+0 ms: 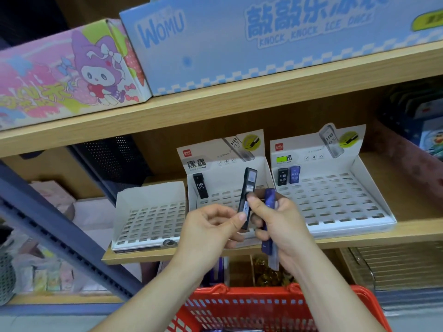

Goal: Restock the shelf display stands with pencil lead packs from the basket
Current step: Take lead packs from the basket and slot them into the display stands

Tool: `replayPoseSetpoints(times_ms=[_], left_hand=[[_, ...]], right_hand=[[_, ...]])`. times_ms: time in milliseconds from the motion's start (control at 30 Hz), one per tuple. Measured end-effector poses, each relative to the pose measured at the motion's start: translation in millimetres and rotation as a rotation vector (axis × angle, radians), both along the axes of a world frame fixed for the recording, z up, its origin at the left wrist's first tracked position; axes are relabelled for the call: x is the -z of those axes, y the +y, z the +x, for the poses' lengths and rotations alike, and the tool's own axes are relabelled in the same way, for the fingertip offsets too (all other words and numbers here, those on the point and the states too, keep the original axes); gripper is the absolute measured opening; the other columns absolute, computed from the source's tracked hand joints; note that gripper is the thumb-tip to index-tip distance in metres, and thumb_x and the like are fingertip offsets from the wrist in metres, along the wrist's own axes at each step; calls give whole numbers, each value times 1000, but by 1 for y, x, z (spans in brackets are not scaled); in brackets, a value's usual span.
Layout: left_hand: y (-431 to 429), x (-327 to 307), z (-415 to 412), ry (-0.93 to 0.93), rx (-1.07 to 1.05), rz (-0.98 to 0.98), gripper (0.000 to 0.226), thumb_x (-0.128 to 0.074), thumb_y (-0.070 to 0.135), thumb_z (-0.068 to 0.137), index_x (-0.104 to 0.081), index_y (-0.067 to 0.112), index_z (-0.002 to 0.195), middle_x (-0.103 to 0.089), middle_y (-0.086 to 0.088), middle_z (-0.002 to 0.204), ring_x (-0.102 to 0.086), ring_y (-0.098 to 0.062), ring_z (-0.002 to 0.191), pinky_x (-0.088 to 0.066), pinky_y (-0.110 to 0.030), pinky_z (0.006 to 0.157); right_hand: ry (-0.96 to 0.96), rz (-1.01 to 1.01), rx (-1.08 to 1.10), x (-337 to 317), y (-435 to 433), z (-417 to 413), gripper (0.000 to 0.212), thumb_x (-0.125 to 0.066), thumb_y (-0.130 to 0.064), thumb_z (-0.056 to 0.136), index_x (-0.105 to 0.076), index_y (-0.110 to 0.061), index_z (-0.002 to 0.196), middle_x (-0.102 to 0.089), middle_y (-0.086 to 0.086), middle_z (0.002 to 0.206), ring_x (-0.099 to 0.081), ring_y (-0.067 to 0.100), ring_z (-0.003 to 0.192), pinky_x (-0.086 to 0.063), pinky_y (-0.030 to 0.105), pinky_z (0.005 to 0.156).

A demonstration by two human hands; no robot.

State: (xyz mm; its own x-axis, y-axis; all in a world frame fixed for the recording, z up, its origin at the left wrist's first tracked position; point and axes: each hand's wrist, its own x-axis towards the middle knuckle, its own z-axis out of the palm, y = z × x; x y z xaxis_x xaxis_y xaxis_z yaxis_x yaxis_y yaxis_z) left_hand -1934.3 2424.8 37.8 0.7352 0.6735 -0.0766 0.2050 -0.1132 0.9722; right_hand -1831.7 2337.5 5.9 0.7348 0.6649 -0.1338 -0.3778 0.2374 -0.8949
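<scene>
black lead pack (pixel 249 185): upright, before middle stand (pixel 225 149) | blue pack (pixel 270 200): just beside

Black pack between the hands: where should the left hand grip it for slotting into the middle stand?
Probably its free upper half, pinched from the left. The black pack stands nearly upright; the left hand pinches its bottom, the right hand its middle, so a high grip frees the bottom end for a slot in the middle stand.

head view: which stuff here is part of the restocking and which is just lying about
Job: black lead pack, blue lead packs, three white display stands, red basket, left hand, right hand.
Lying about: pink cartoon box, blue WOMU box, black mesh bin.
</scene>
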Motion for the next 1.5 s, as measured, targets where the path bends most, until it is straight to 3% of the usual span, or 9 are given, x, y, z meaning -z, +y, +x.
replayPoseSetpoints(times_ms=[200, 333, 467, 600, 767, 933, 1267, 1400, 1500], left_hand=[[23, -17, -8, -151, 64, -73, 30, -65, 26, 79, -69, 23, 108, -72, -4, 98, -69, -14, 83, -57, -32, 69], [34, -32, -12, -143, 102, -48, 19, -68, 21, 73, -76, 17, 90, -74, -11, 91, -68, -23, 77, -58, -33, 72], [56, -40, -15, -138, -103, 113, 14, -70, 9, 78, -74, 12, 91, -75, -7, 83, -68, -13, 70, -55, -19, 65], [82, -37, -8, -29, -245, 338, 16, -66, 4, 86, -72, 12, 99, -72, -1, 81, -68, -10, 68, -54, -13, 67], [104, -16, 13, 130, -250, 420, 16, -69, 14, 85, -73, 20, 99, -72, -4, 100, -67, -19, 94, -48, -33, 99], [109, -9, 22, 229, -227, 554, 20, -69, 19, 87, -73, 17, 107, -71, -3, 108, -65, -20, 102, -45, -33, 104], [112, -19, 30, 370, -94, 821, 26, -61, 20, 93, -68, 14, 117, -66, -7, 121, -60, -23, 113, -39, -30, 108], [115, -21, 30, 424, -53, 923, 28, -56, 20, 95, -66, 15, 121, -64, -7, 125, -56, -24, 118, -37, -29, 107], [115, -18, 32, 377, -19, 937, 26, -56, 12, 94, -67, 11, 118, -63, -6, 124, -54, -22, 116, -31, -17, 101]], right_hand=[[151, 85, -316, -4, -2, -2, 30, -64, -23, 82, -62, -2, 104, -60, 7, 67, -38, 11, 54, -27, 15, 33], [196, 99, -482, -4, 0, -9, 23, -62, -24, 84, -60, -8, 100, -58, 7, 66, -39, 10, 55, -26, 13, 33], [209, -20, -289, -3, 8, -6, 37, -67, -33, 88, -60, -3, 110, -66, 8, 75, -45, 8, 50, -32, 15, 35], [400, 76, -62, 0, 3, 5, 23, -54, -18, 98, -58, 0, 112, -65, 11, 71, -47, 12, 50, -35, 18, 35], [347, 124, 22, -1, 1, 5, 19, -48, -20, 102, -65, -14, 107, -70, 14, 75, -54, 19, 48, -41, 22, 36], [316, 84, 44, 2, 4, 2, 23, -47, -28, 103, -64, -18, 115, -75, 14, 85, -64, 21, 49, -46, 23, 36], [331, -25, 78, 17, 8, 7, 30, -45, -34, 103, -61, -11, 114, -66, 9, 70, -38, 12, 43, -25, 19, 32], [330, -66, 60, 21, 8, 10, 25, -45, -28, 102, -64, -14, 107, -61, 13, 75, -36, 15, 43, -22, 19, 36], [339, -75, 38, 22, 9, 11, 27, -43, -23, 100, -67, -11, 96, -56, 17, 85, -36, 16, 47, -21, 22, 39]])
